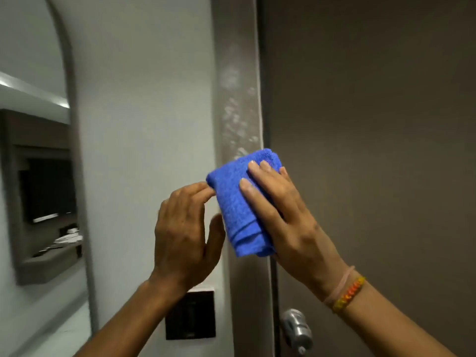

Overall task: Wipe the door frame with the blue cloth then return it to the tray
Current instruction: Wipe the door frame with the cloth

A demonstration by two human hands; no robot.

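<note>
A folded blue cloth (235, 202) lies flat against the grey-brown door frame (238, 73), which runs vertically through the middle of the view. My right hand (280, 212) presses on the cloth with spread fingers, holding it to the frame. My left hand (185, 228) pinches the cloth's upper left corner between fingertips and thumb. Above the cloth the frame shows pale, smeared marks. No tray is in view.
The brown door (373, 150) fills the right side, with a metal handle (296, 328) low down. A white wall (144, 124) lies left of the frame, with a dark switch plate (190, 315) on it. An arched mirror (33, 176) hangs at far left.
</note>
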